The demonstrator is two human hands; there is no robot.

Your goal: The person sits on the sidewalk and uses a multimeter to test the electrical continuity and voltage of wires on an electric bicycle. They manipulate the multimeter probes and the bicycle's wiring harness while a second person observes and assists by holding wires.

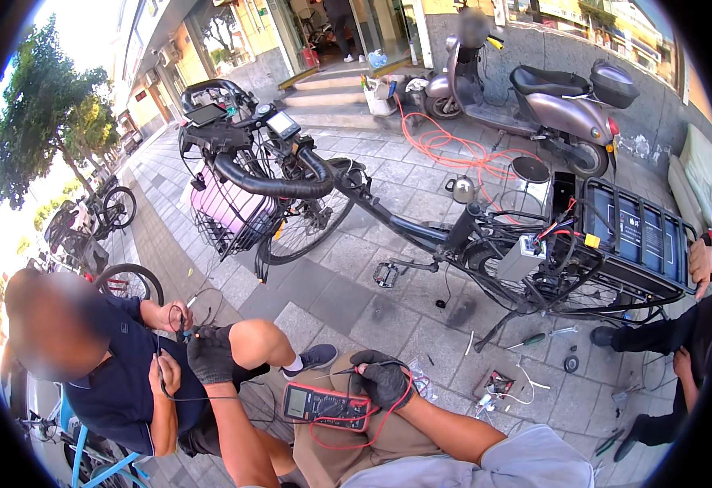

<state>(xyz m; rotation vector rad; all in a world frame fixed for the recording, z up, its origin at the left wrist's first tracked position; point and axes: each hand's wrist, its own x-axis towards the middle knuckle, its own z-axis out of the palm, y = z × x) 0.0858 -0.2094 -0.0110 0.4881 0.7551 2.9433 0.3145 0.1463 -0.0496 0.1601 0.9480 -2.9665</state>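
Note:
A red multimeter [330,407] with a grey display lies on my lap, its leads looping across my legs. My right hand [384,384], in a dark grey glove, is closed around a red test probe [361,369] just above the meter, its thin tip pointing left. My left hand [210,355], gloved too, reaches to the left beside the hands of a seated person [167,376]. Its fingers are pinched together near a thin cable [183,327]; what they grip is too small to make out. That person also holds a dark lead.
A black electric bicycle [421,232] stands ahead, a silver controller box [522,259] with loose wires on it. Pliers [609,443], a screwdriver [531,340] and small parts lie on the paving. Another person [689,342] stands right. An orange cable [445,142] lies near a parked scooter [526,106].

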